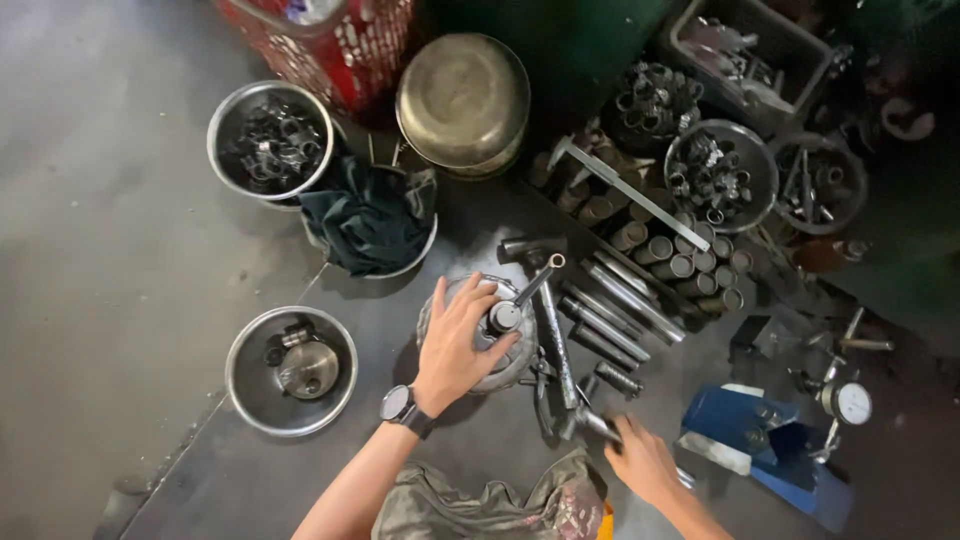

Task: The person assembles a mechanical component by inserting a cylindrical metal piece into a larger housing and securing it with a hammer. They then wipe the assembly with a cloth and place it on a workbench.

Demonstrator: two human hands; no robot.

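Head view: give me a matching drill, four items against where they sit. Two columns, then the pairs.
Items:
1. red basket
2. dial gauge
3. dark cloth
4. left hand

Places:
A. lying in a metal bowl at centre
B. top edge, left of the upturned brass bowl
C. resting on the round metal part
D. far right, above the blue stand

Pairs: 1-B, 2-D, 3-A, 4-C
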